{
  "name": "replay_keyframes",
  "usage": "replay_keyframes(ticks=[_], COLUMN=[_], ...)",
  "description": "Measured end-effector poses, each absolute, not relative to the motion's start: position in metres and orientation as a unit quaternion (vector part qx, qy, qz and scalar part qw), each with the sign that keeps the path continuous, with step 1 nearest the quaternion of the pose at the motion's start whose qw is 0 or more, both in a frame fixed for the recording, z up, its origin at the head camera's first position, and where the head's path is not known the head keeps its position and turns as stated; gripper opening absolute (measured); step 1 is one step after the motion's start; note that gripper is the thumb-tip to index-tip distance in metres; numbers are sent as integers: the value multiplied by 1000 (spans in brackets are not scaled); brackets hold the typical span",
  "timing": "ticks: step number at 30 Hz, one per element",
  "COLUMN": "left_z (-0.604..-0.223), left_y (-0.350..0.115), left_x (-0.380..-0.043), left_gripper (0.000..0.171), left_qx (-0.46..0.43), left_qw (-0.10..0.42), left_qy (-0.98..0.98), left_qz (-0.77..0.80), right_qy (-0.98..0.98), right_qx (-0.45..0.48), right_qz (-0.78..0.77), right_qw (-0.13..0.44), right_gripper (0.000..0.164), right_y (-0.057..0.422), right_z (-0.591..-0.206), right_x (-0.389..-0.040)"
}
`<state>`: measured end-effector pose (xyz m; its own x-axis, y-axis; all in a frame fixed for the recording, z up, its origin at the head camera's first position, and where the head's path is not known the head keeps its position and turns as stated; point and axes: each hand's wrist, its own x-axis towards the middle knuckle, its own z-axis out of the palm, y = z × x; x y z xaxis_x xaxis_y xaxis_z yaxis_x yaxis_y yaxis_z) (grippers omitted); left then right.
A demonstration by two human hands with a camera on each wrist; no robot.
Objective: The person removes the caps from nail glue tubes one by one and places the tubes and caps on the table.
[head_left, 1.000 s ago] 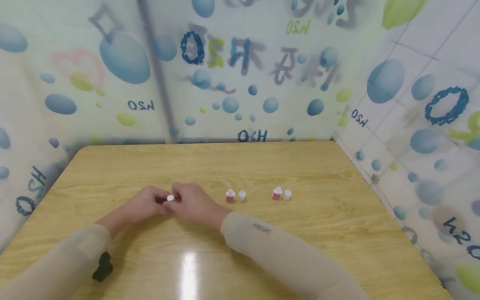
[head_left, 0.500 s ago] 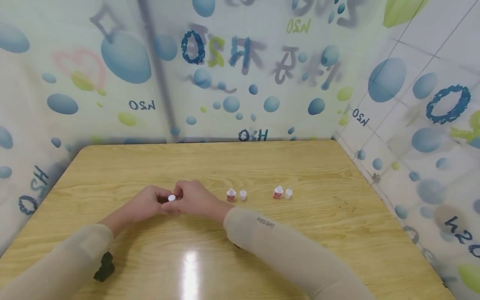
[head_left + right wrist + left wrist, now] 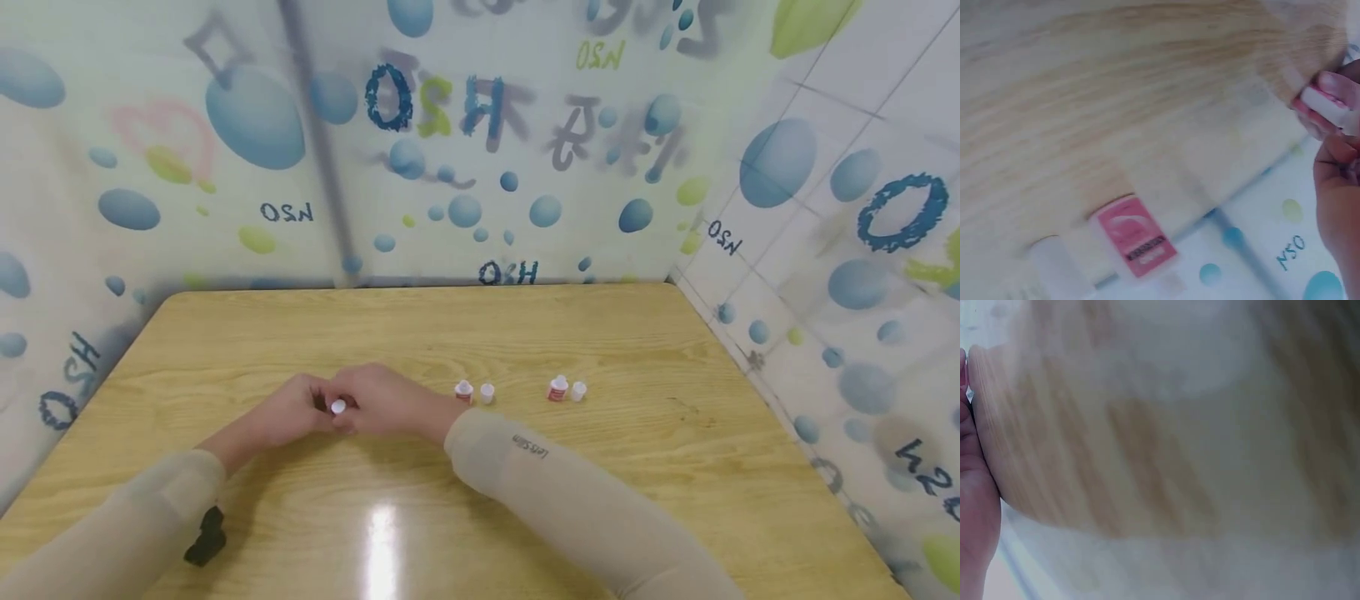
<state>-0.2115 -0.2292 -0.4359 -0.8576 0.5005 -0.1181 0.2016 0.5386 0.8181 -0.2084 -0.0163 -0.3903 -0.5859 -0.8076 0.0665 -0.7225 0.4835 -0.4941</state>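
Observation:
A small white bottle with a red label is held in the fingers of my left hand, left of the table's middle. My right hand meets it there, thumb and fingers pinching the white cap at the bottle's top. In the head view the fingers hide most of the bottle. The right wrist view shows my right hand at its edge, close against the cap end. Only part of my left hand enters the left wrist view, and what it holds is not visible there.
To the right stand two similar red-labelled bottles, one nearer with a loose white cap beside it, the other with its own cap. A dark green object lies by the left sleeve. Printed sheeting borders the wooden table.
My right hand has shifted slightly left and turned over the cap, which sits a little lower in view. My left hand stays nearly in place. The bottles on the table have not moved.

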Motion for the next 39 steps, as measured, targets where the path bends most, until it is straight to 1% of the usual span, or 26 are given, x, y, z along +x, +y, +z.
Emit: replay_keyframes(ticks=[3,6,8,10,11,15,18,20,23,25,29,32,35,39], left_z=[-436,-436,-436,-435,-435,-436,-437,-438,-437,-437,-436,-436,-435,-434], left_y=[-228,-228,-227,-227,-227,-227,-228,-227,-226,-226,-226,-226,-226,-225], left_x=[-212,-211,-210,-209,-210,-209,-209,-209,-209,-210,-210,-210,-210,-209], left_gripper=[18,22,26,27,23,21,24,28,37,41,46,44,39,26], left_qx=[205,209,212,215,216,213,207,198,196,191,190,198,201,189], left_qw=[167,169,172,174,172,164,162,164,162,161,160,158,154,158], left_qy=[859,852,848,847,848,858,864,864,864,864,867,867,869,868], left_qz=[439,449,455,454,452,438,430,433,434,436,433,428,424,431], right_qy=[863,863,862,866,871,894,905,906,903,900,892,889,892,886], right_qx=[-405,-314,-269,-245,-243,-275,-302,-311,-315,-308,-274,-256,-256,-267], right_qz=[-276,-357,-391,-399,-394,-332,-288,-278,-280,-294,-334,-352,-349,-354], right_qw=[124,170,179,175,167,119,87,79,83,97,132,142,131,133], right_gripper=[9,18,23,27,28,21,16,14,8,5,19,21,23,15], right_y=[-15,-12,-10,-9,-10,-14,-16,-17,-17,-17,-17,-18,-20,-19], right_z=[-389,-394,-398,-399,-399,-397,-395,-393,-390,-388,-388,-390,-392,-390], right_x=[-207,-205,-204,-203,-202,-201,-200,-200,-200,-200,-200,-199,-198,-201])
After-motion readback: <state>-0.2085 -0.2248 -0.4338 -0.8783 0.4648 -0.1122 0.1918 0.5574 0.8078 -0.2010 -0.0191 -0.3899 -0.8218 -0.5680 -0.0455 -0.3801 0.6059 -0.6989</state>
